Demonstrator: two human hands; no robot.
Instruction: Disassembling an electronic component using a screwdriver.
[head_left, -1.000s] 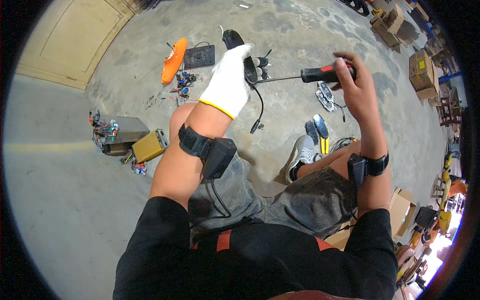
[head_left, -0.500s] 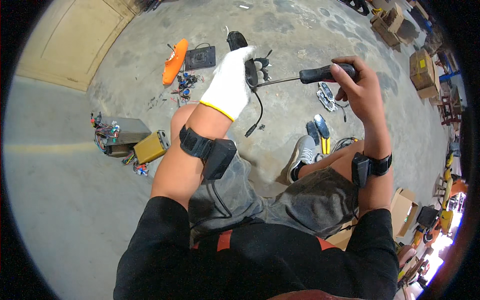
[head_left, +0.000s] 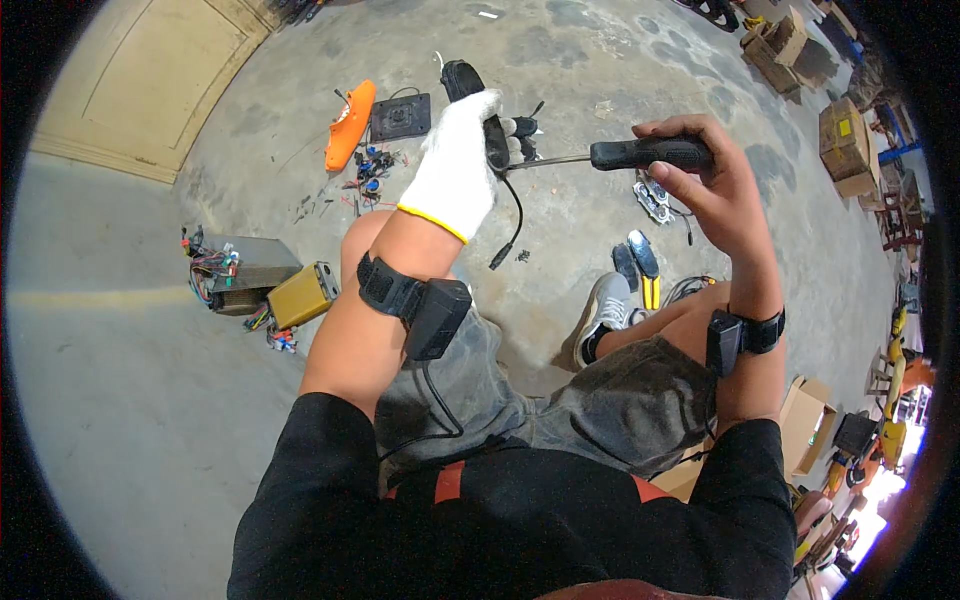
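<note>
My left hand [head_left: 455,160], in a white glove with a yellow cuff, is closed round a long black plastic part [head_left: 463,82] with a cable [head_left: 519,215] hanging from its near end. That cable ends in a connector. My bare right hand [head_left: 718,185] grips the black handle of a screwdriver [head_left: 640,154], held level with its shaft pointing left. The shaft's tip meets the near end of the black part; the exact contact point is too small to make out. Dark gloved fingertips show at the part's right side.
An orange shell [head_left: 350,126], a black square panel [head_left: 400,117] and tangled wired connectors [head_left: 371,178] lie far left. Yellow-handled pliers [head_left: 645,262] and an oval display unit [head_left: 653,198] are at right. A gold metal box [head_left: 303,295] sits left. Small screws [head_left: 523,256] lie ahead of my knees.
My left hand and the black part have shifted slightly left. My right hand has changed its hold on the screwdriver, whose handle has moved a little left.
</note>
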